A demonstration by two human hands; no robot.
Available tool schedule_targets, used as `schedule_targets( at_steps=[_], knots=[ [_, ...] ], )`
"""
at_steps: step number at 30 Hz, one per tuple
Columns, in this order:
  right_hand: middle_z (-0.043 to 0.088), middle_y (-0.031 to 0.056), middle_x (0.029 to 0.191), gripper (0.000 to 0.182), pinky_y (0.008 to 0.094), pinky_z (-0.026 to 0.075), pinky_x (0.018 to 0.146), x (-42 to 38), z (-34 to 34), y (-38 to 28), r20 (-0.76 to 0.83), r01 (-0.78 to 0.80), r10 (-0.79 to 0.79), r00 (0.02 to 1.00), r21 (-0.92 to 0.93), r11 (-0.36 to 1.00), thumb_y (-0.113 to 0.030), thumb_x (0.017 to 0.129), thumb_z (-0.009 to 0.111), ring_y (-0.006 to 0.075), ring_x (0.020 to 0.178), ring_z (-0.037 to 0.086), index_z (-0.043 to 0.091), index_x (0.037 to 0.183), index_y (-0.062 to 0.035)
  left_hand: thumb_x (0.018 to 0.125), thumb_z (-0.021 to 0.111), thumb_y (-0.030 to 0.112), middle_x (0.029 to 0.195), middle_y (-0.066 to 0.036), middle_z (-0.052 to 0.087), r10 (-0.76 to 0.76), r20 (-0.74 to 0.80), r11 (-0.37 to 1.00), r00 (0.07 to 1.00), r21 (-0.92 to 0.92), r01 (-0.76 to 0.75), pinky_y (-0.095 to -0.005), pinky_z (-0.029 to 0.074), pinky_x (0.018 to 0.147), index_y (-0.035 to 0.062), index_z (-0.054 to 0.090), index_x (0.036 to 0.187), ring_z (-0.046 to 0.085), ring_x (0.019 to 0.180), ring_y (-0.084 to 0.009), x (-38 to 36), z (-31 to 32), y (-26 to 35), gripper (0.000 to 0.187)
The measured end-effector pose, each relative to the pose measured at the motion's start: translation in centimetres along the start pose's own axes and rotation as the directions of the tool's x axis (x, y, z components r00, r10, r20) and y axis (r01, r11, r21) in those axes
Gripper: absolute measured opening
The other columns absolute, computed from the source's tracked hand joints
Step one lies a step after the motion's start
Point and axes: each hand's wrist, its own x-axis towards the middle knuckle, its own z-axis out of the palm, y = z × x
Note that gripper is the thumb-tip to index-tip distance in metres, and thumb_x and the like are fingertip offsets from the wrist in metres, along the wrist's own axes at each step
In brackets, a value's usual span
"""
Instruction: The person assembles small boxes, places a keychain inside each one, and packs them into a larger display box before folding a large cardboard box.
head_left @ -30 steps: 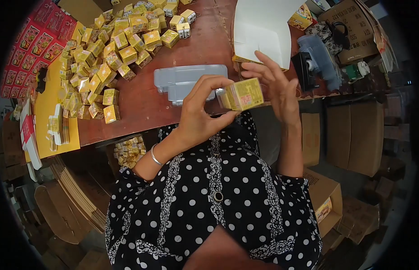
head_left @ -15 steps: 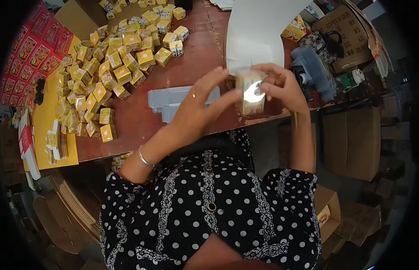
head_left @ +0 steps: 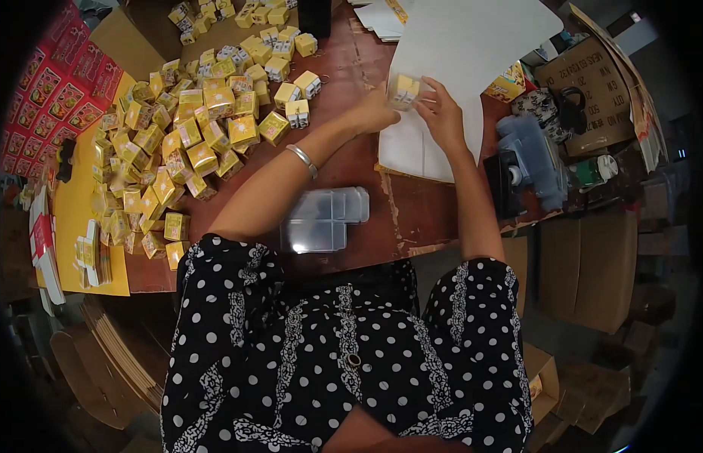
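A small clear plastic box [head_left: 404,92] with a yellow and white block inside is held between my hands, above a large white sheet. My left hand [head_left: 372,113] grips its left side, thumb below. On the right side, the fingers of my right hand [head_left: 442,117] pinch the box. Flattened clear plastic boxes [head_left: 325,219] lie on the table below my left forearm. To the left spreads a heap of yellow boxes [head_left: 204,158], and yellow and white blocks [head_left: 297,113] with metal rings lie at its right edge.
The white sheet [head_left: 472,45] covers the table's back right. More folded clear plastic [head_left: 529,158] lies at the right edge, near a cardboard carton [head_left: 585,79]. Red printed sheets [head_left: 49,90] stand at the far left. An open carton [head_left: 132,38] sits behind the heap.
Both hands have moved forward, away from my body, carrying the clear box over the white sheet. My left hand, apart-fingered before, has closed on the box. The view has shifted slightly.
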Motion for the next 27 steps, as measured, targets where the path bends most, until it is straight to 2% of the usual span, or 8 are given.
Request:
schedule_targets(
  at_steps=[9, 12, 15, 18, 20, 21, 25, 27],
  knots=[
    [0.073, 0.0171, 0.109, 0.046, 0.0305, 0.057, 0.087, 0.1, 1.9, 2.7, -0.039, 0.064, -0.067, 0.997, -0.065, 0.996, -0.002, 0.095, 0.067, 0.0210, 0.105, 0.071, 0.052, 0.138, 0.0005, 0.077, 0.064, 0.007, 0.125, -0.029, 0.062, 0.045, -0.025, 0.997, 0.999, 0.068, -0.044, -0.0376, 0.049, 0.100, -0.0096, 0.036, 0.140, 0.062, 0.119, -0.0369, 0.3, 1.0, -0.3, 0.070],
    [0.071, 0.0176, 0.115, 0.041, 0.0315, 0.057, 0.088, -0.5, 1.4, 2.0, -0.014, 0.026, -0.027, 1.000, -0.116, 0.993, -0.001, 0.096, 0.064, 0.0225, 0.107, 0.070, 0.053, 0.136, 0.0022, 0.077, 0.067, 0.005, 0.126, -0.023, 0.062, -0.002, -0.066, 0.998, 0.998, 0.067, 0.007, -0.0377, 0.048, 0.101, -0.0059, 0.041, 0.141, 0.061, 0.117, -0.0320, -0.6, 0.6, 1.0, 0.070],
    [0.071, 0.0152, 0.114, 0.036, 0.0302, 0.057, 0.085, -3.4, -0.3, -1.9, -0.203, 0.154, -0.202, 0.958, -0.229, 0.961, -0.002, 0.098, 0.061, 0.0220, 0.104, 0.071, 0.056, 0.133, 0.0032, 0.076, 0.068, 0.007, 0.128, -0.025, 0.061, 0.011, -0.096, 0.989, 0.995, 0.151, 0.004, -0.0388, 0.049, 0.099, -0.0066, 0.040, 0.141, 0.061, 0.119, -0.0327, -0.6, -0.1, -0.5, 0.072],
    [0.070, 0.0076, 0.095, 0.027, 0.0267, 0.055, 0.076, -10.0, -1.2, -8.5, -0.225, 0.094, -0.095, 0.970, -0.018, 0.995, -0.004, 0.099, 0.061, 0.0141, 0.088, 0.068, 0.061, 0.126, 0.0008, 0.078, 0.066, 0.008, 0.122, -0.027, 0.065, -0.009, -0.127, 0.969, 0.992, 0.246, 0.040, -0.0415, 0.052, 0.094, -0.0065, 0.049, 0.136, 0.065, 0.112, -0.0349, -2.2, -2.9, -1.2, 0.062],
    [0.067, 0.0068, 0.081, 0.019, 0.0272, 0.052, 0.066, -14.5, -0.6, -8.9, -0.197, 0.151, -0.160, 0.967, -0.059, 0.987, -0.004, 0.099, 0.061, 0.0120, 0.074, 0.065, 0.066, 0.117, -0.0010, 0.081, 0.064, 0.010, 0.110, -0.027, 0.070, -0.038, -0.095, 0.822, 0.995, 0.563, 0.085, -0.0432, 0.055, 0.085, -0.0062, 0.060, 0.124, 0.069, 0.100, -0.0374, -2.9, -6.9, -0.2, 0.046],
    [0.066, 0.0088, 0.075, 0.016, 0.0290, 0.050, 0.062, -16.3, 0.0, -7.8, -0.195, 0.206, -0.236, 0.952, -0.162, 0.965, -0.004, 0.098, 0.062, 0.0133, 0.067, 0.063, 0.069, 0.112, -0.0017, 0.082, 0.064, 0.012, 0.097, -0.025, 0.072, 0.156, -0.163, 0.845, 0.974, 0.533, -0.046, -0.0440, 0.056, 0.080, -0.0054, 0.068, 0.107, 0.071, 0.089, -0.0388, -3.2, -8.5, -1.1, 0.032],
    [0.064, 0.0086, 0.071, 0.008, 0.0331, 0.050, 0.059, -22.7, 1.1, -4.1, -0.134, 0.002, -0.035, 0.990, -0.244, 0.970, -0.007, 0.094, 0.067, 0.0211, 0.061, 0.064, 0.070, 0.101, -0.0047, 0.079, 0.070, 0.019, 0.095, -0.027, 0.071, 0.055, -0.305, 0.832, 0.951, 0.541, 0.125, -0.0482, 0.055, 0.084, -0.0035, 0.072, 0.095, 0.070, 0.094, -0.0414, -2.6, -14.9, 2.0, 0.028],
    [0.066, 0.0082, 0.072, 0.008, 0.0345, 0.051, 0.058, -24.5, 2.2, -3.3, -0.149, 0.072, -0.128, 0.981, -0.336, 0.939, -0.008, 0.092, 0.068, 0.0232, 0.062, 0.065, 0.070, 0.100, -0.0061, 0.080, 0.074, 0.028, 0.095, -0.027, 0.072, 0.073, -0.442, 0.853, 0.894, 0.492, 0.174, -0.0481, 0.055, 0.084, -0.0040, 0.072, 0.093, 0.070, 0.096, -0.0412, -0.7, -17.6, 2.1, 0.035]
  ],
)
